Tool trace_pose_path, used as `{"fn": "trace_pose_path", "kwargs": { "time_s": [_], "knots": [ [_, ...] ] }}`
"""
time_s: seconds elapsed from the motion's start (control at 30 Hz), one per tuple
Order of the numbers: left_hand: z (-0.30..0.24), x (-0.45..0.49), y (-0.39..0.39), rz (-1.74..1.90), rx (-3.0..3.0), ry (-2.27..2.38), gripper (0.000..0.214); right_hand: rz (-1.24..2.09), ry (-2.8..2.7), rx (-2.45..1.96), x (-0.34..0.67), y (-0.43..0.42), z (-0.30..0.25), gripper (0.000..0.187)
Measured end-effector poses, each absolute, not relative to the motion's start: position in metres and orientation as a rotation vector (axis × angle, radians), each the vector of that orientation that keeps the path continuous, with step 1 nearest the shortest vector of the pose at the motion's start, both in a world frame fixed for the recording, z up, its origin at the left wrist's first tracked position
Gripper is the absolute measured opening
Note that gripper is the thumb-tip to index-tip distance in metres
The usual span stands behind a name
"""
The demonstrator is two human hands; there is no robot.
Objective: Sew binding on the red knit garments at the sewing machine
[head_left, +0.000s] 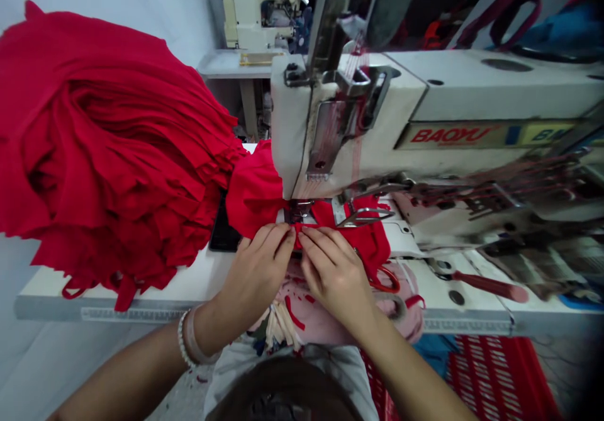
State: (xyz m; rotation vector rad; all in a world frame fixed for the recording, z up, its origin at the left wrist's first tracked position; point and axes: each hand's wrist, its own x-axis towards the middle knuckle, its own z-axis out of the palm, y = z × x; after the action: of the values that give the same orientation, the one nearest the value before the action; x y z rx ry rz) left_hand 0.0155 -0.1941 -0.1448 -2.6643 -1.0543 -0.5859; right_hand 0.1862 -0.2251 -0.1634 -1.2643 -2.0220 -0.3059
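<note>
Red fabric (330,216) under presser foot (298,212), left hand (255,279), right hand (335,276) pressing it

You have red knit cloth (108,144): matt, soft, in 1 layered stack. Your sewing machine (453,94): painted metal, cream, smooth, faintly scuffed. Your presser foot (299,212): bare steel, lightly glossy. Your tabletop (141,289): white laminate, smooth. Your screwdriver handle (491,286): red plastic, glossy. Your crate (495,377): red moulded plastic, slotted, with a low sheen.

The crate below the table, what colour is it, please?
The crate is red, in the head view.
</note>
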Motion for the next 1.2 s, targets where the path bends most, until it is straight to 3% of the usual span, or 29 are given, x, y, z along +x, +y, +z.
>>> {"fn": "trace_pose_path", "kwargs": {
  "time_s": [0.2,0.57,1.2],
  "knots": [
    [-0.145,0.012,-0.191,-0.609,-2.685,-1.013,0.036,-0.029,-1.904,-1.214,0.194,-0.225,-0.156,0.024],
    [-0.146,0.012,-0.191,-0.537,-2.695,-0.998,0.038,-0.437,-2.196,-1.278,0.193,-0.226,-0.157,0.028],
    [-0.143,0.012,-0.181,-0.527,-2.732,-0.945,0.034,-0.440,-2.168,-1.398,0.187,-0.217,-0.156,0.030]
  ]
}}
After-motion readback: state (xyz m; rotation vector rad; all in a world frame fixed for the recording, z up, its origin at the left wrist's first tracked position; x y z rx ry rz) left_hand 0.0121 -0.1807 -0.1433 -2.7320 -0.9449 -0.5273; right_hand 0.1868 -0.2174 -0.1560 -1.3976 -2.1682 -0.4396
